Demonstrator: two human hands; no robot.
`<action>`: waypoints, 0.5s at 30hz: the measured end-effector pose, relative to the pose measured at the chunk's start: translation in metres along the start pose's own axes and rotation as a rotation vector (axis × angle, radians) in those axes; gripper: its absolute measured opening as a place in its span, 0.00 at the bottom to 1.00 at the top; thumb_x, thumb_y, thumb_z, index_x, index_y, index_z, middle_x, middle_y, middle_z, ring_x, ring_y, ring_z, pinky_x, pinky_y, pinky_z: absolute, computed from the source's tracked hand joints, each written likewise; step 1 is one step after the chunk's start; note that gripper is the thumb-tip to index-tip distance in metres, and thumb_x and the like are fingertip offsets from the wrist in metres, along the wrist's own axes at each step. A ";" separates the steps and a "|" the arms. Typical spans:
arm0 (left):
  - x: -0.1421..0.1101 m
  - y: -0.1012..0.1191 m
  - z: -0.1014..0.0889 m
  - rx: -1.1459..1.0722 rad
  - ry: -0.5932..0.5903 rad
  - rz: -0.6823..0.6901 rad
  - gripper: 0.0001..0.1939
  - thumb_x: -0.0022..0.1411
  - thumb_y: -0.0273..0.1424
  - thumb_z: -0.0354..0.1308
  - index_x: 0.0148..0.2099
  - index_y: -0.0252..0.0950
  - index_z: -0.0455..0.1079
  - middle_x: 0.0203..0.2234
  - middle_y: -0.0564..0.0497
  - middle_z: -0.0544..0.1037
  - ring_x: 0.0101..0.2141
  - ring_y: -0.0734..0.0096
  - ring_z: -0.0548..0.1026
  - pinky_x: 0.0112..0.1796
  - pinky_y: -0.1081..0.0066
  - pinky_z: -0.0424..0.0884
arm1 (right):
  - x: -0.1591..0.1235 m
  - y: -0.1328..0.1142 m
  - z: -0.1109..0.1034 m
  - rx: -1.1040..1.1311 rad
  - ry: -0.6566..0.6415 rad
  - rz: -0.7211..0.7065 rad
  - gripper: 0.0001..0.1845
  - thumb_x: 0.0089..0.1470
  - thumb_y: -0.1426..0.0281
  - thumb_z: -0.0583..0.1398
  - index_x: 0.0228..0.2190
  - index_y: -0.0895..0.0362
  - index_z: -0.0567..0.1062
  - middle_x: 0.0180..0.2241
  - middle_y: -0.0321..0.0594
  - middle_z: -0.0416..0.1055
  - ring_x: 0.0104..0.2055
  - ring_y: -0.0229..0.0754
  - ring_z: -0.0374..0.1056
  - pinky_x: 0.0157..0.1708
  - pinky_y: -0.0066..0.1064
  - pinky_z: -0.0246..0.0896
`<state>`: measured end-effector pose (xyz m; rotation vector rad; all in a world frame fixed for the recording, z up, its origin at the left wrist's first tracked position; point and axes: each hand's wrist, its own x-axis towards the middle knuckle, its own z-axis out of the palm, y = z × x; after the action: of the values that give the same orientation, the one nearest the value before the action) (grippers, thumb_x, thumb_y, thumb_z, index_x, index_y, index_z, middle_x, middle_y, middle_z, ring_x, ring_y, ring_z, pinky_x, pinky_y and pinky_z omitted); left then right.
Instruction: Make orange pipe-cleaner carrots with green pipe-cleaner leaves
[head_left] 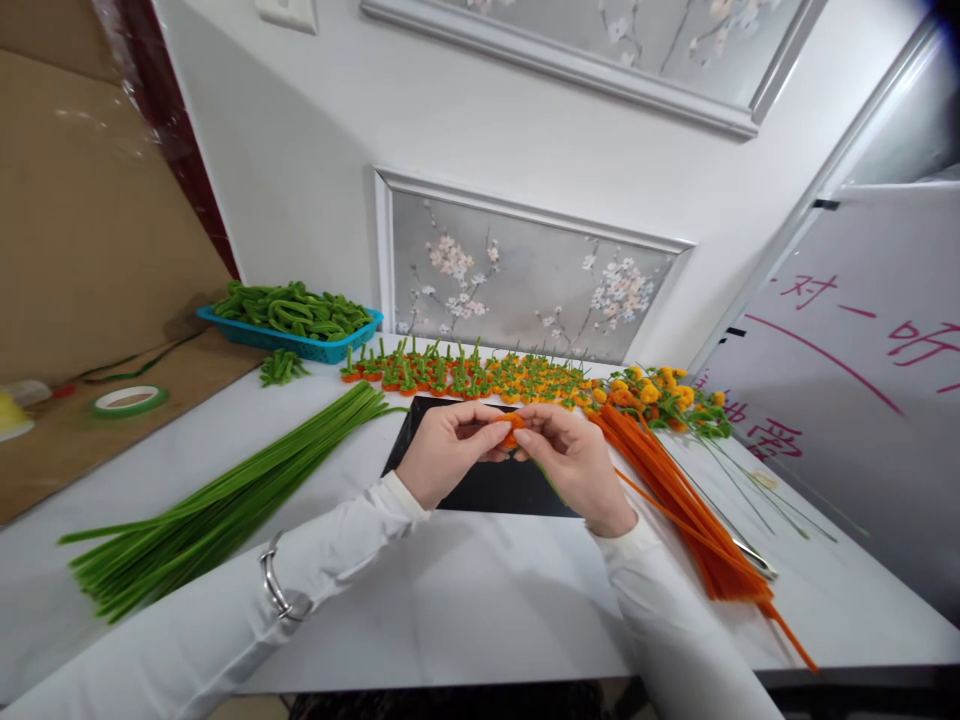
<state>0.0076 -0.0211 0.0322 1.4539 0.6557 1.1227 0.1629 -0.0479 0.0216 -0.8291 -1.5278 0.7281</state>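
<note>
Between my two hands is a small orange pipe-cleaner flower (513, 424), pinched by the fingertips of both. My left hand (456, 448) grips its left side with thumb and fingers, and my right hand (574, 458) closes on it from the right. A bit of green stem shows below my right palm; most of the flower's underside is hidden. Both hands hover over a black rectangular mat (487, 492) on the white table. To the right lies a bundle of orange pipe cleaners (675, 500), and to the left a bundle of green pipe cleaners (240, 495).
Rows of small orange and yellow flowers with green stems (450, 375) stand behind the mat. Finished-looking yellow blooms (649, 392) lie back right. A blue basket (322, 349) holds green coils. Green tape (130, 401) and metal tweezers (754, 560) lie at the sides.
</note>
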 end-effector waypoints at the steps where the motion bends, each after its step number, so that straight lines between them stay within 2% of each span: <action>1: 0.000 0.000 0.000 -0.010 -0.004 -0.009 0.11 0.50 0.34 0.64 0.34 0.31 0.73 0.26 0.51 0.77 0.26 0.76 0.75 0.30 0.77 0.73 | 0.000 0.000 0.001 -0.007 0.005 0.004 0.09 0.50 0.68 0.61 0.36 0.57 0.74 0.32 0.38 0.72 0.27 0.34 0.69 0.29 0.29 0.71; 5: -0.001 0.000 -0.002 -0.011 0.002 -0.062 0.12 0.50 0.35 0.64 0.34 0.31 0.74 0.26 0.50 0.78 0.28 0.74 0.76 0.30 0.76 0.73 | 0.001 0.001 0.000 -0.054 0.023 0.029 0.10 0.50 0.67 0.61 0.35 0.58 0.75 0.32 0.39 0.74 0.25 0.35 0.69 0.28 0.30 0.70; 10: 0.000 0.004 -0.003 -0.008 -0.031 -0.122 0.16 0.55 0.42 0.59 0.38 0.33 0.74 0.32 0.48 0.77 0.33 0.72 0.76 0.32 0.73 0.75 | 0.003 0.005 -0.007 -0.006 0.033 0.101 0.13 0.48 0.63 0.62 0.36 0.57 0.75 0.31 0.38 0.75 0.24 0.35 0.70 0.27 0.30 0.70; 12: 0.001 0.005 -0.003 -0.011 -0.053 -0.164 0.18 0.56 0.43 0.58 0.40 0.33 0.73 0.31 0.48 0.77 0.32 0.73 0.75 0.32 0.74 0.74 | 0.003 0.006 -0.009 0.035 0.024 0.156 0.14 0.48 0.62 0.62 0.35 0.58 0.75 0.30 0.37 0.74 0.23 0.35 0.69 0.26 0.29 0.69; 15: 0.003 0.003 -0.005 -0.017 -0.097 -0.224 0.17 0.53 0.39 0.62 0.41 0.32 0.72 0.28 0.49 0.76 0.28 0.76 0.74 0.31 0.75 0.74 | 0.004 0.008 -0.008 0.061 -0.004 0.202 0.15 0.47 0.61 0.63 0.36 0.58 0.74 0.28 0.37 0.73 0.23 0.35 0.69 0.26 0.29 0.69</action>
<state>0.0035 -0.0174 0.0357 1.3736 0.7194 0.8766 0.1713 -0.0405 0.0177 -0.9456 -1.4310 0.9200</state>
